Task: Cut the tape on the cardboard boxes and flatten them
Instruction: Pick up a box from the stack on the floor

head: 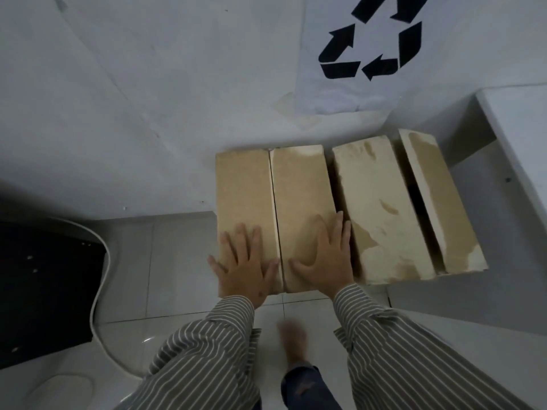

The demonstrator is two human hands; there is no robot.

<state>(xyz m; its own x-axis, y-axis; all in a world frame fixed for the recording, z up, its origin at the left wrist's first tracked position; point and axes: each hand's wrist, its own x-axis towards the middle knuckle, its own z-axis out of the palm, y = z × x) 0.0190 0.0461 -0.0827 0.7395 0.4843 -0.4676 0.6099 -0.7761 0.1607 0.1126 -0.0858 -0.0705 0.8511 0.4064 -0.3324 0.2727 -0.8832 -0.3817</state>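
Closest to the camera are two grey-and-white striped sleeves reaching forward, with a blurry bare foot on the tiled floor between them. Left hand is flat, fingers spread, pressing on the left flap of the near cardboard box. Right hand is the same deal, palm down and fingers straight on the right flap, so neither one is gripping anything. The seam between the flaps runs right between the hands. That box sits on the floor against the white wall. A second cardboard box is just beside it on the right, flaps parted, next to a white ledge. A white bag with a black recycling symbol hangs behind. A white cable curves along the floor's left side.
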